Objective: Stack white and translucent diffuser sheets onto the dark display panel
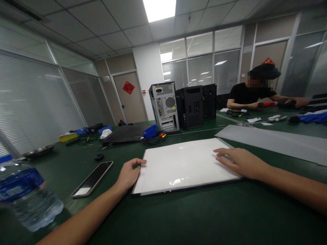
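A flat white panel (178,163) lies on the green table in front of me. Its top is a glossy sheet with light glinting on it, and a thin dark edge shows along the near side. At the panel's left edge, my left hand (129,173) is bent round the border, index fingertip on top and thumb close by; its other fingers are mostly hidden. My right hand (242,163) rests over the right side of the panel with fingers stretched out and slightly apart. A phone (92,179) lies screen up to the left of my left hand.
A water bottle (25,194) stands at the near left. Behind the panel are an open computer case (166,107), black cases (191,107) and a dark flat board (127,133). A grey sheet (278,141) lies right. Across the table, a person (252,92) holds a red tool (269,104).
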Tool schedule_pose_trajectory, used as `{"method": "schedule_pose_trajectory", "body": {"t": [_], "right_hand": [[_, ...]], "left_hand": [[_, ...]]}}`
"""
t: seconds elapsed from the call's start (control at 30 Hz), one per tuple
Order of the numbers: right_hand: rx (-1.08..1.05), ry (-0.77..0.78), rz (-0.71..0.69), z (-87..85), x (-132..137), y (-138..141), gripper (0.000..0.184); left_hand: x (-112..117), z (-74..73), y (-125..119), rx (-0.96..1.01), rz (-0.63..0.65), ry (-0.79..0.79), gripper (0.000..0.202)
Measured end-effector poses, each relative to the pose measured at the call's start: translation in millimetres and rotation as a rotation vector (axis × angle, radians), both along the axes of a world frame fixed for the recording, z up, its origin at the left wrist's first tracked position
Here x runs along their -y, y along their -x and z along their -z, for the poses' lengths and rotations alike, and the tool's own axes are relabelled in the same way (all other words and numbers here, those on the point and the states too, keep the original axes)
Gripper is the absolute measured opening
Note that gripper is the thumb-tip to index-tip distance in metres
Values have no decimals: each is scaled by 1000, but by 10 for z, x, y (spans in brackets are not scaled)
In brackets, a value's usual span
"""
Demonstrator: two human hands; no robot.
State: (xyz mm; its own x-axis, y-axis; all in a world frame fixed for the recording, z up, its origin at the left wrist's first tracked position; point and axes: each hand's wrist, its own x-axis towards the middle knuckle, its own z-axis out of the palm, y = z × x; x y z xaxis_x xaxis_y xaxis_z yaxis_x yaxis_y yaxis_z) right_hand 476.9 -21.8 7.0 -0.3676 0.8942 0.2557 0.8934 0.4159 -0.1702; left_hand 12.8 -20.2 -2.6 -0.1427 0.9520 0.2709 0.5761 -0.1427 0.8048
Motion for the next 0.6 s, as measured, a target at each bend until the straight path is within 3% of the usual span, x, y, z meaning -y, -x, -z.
{"method": "schedule_pose_trajectory", "body": {"t": [0.1,0.6], "right_hand": [[-18,25,-41,-11,29,34,61],[64,-28,22,19,-37,-38,68]], "left_hand": [[12,-15,-8,3,-10,3,23],[35,-50,-47,8,-37,15,18]]}}
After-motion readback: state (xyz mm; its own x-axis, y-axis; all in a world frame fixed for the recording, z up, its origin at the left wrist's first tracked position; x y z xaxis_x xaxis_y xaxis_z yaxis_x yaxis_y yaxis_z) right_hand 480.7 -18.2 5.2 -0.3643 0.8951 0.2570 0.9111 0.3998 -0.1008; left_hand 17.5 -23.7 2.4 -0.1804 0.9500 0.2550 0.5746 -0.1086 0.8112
